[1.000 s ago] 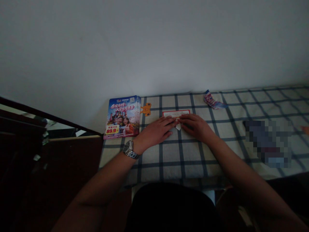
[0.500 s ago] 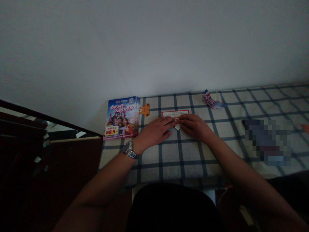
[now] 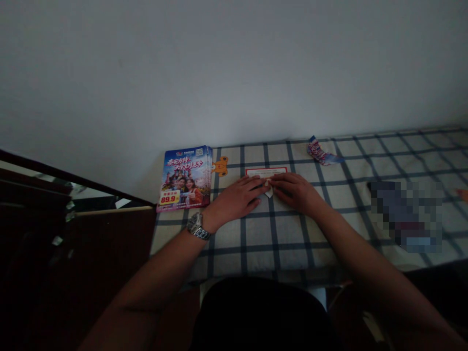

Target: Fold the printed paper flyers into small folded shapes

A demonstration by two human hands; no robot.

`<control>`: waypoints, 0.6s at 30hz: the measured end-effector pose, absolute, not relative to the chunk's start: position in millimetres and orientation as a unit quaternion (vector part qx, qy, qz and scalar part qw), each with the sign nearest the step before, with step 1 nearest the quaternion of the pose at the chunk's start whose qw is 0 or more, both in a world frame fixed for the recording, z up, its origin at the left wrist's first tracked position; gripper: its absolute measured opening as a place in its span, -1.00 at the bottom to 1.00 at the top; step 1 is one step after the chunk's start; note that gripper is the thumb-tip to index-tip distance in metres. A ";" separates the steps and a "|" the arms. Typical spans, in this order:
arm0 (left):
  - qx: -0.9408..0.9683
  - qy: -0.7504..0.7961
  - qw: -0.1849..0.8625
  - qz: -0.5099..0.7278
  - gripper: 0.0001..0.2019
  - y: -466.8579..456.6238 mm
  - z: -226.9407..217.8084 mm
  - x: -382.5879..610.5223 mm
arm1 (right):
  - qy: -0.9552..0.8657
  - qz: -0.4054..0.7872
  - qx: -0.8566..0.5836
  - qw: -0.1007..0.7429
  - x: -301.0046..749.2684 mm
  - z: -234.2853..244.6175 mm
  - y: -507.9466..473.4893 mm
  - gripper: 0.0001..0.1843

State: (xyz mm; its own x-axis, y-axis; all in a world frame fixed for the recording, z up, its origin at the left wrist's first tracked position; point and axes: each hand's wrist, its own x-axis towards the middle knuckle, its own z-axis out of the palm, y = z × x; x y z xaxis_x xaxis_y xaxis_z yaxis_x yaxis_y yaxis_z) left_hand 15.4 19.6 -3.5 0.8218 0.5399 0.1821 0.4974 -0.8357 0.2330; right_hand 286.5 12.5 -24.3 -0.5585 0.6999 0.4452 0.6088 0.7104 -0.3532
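Observation:
A partly folded paper sheet [image 3: 268, 171] with a red border lies on the checked cloth, and a small pale folded point [image 3: 269, 192] sticks out below my fingertips. My left hand [image 3: 239, 195] rests on its left part, fingers laid flat and the thumb apart. From the other side, my right hand [image 3: 292, 191] has its fingers together, their tips pinching the paper's middle by the fold. The fingertips of both hands nearly meet there. Much of the paper is hidden beneath them.
A stack of printed flyers [image 3: 185, 180] lies left of the paper, near a bear figure [image 3: 220, 166] on the cloth. A crumpled flyer piece [image 3: 321, 152] sits at the back right. Farther right is a blurred-out dark object [image 3: 400, 212]. The wall [image 3: 234, 73] borders the table's far edge.
Almost nothing differs. My fingertips have shifted very slightly on the paper, and the small folded point shows about the same as before.

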 end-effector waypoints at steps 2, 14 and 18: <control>0.950 0.271 0.091 0.129 -0.54 20.1 -4.3 15.7 | -0.876 0.082 -0.375 0.292 285.9 -24.3 12.5 -0.68; 0.947 0.269 0.093 0.152 -0.53 19.6 -5.9 16.7 | -0.882 0.044 -0.392 0.257 284.1 -28.0 13.0 -0.65; 0.948 0.260 0.092 0.156 -0.53 20.0 -7.5 17.0 | -0.881 0.040 -0.395 0.256 286.2 -28.2 13.5 -0.64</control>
